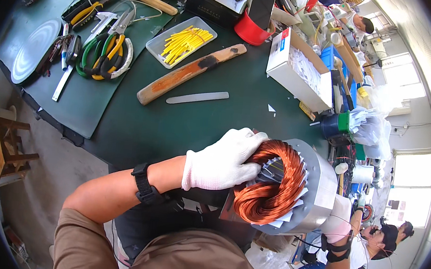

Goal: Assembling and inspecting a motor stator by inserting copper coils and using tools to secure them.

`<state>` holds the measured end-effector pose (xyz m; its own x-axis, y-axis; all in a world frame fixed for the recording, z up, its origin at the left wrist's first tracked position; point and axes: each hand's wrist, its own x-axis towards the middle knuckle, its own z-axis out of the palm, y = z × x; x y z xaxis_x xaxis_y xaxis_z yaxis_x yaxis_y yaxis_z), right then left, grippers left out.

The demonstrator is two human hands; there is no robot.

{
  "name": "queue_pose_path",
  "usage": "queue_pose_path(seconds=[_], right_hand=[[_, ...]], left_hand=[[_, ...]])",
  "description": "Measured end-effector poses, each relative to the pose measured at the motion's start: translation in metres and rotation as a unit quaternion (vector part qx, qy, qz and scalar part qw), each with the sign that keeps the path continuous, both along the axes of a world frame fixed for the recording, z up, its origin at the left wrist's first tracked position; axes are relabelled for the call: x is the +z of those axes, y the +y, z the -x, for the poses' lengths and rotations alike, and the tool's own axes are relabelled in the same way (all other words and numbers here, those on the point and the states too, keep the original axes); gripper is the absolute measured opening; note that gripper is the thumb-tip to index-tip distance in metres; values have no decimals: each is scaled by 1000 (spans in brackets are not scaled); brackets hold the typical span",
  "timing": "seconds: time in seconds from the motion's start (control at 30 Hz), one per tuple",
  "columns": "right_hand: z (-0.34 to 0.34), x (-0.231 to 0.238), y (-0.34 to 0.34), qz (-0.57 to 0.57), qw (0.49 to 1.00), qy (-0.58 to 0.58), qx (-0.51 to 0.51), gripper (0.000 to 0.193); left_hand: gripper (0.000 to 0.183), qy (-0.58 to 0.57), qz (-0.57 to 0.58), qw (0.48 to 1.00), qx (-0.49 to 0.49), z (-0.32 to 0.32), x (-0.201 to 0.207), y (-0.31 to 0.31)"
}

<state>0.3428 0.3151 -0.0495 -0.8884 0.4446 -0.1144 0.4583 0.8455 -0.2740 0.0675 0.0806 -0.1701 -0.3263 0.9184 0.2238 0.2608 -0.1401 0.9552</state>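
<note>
The white-gloved left hand (226, 158) was half closed, fingers and thumb bent against the near-left side of a thick copper-wire winding (294, 174); how tightly it pinched could not be told. The white-gloved right hand (337, 219) was spread against the outer wall of the silvery-grey metal cylinder (326, 182), some fingers hidden behind it. The cylinder sat between the hands, its open end tilted toward the left one, the winding looped around that mouth.

Good handling seemed to call for a steady right hand and even, gentle finger pressure on the left, so that strands stayed together and the white paper-like tabs (300, 195) around the mouth were not creased. The left fingers covered part of the winding.

Ahead of the left hand lay a flat whitish strip (198, 98), then a worn wooden stick (176, 80) and a translucent plastic tray (154, 51) of thin yellow sticks (185, 44). Beyond the cylinder, a white cardboard box (288, 72) limited room ahead of the right hand.
</note>
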Motion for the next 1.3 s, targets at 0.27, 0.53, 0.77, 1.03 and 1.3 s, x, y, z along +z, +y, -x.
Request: queue_pose_path(seconds=[0.27,0.53,0.77,1.03,1.3], right_hand=[[5,6,-5,46,998,10,-38,25],[14,-2,5,89,993,65,-52,22],[55,-26,-38,52,998,31,-26,22],[35,-21,-23,20,1000,-9,3,22],[58,-20,-11,-21,998,-44,26,22]], left_hand=[[48,20,-52,998,41,-1,-2,3],[50,7,-18,1000,-7,3,0,3],[52,4,-4,1000,-6,3,1,3],[52,24,-58,997,35,-1,-6,4],[49,17,-48,998,40,-1,-4,4]])
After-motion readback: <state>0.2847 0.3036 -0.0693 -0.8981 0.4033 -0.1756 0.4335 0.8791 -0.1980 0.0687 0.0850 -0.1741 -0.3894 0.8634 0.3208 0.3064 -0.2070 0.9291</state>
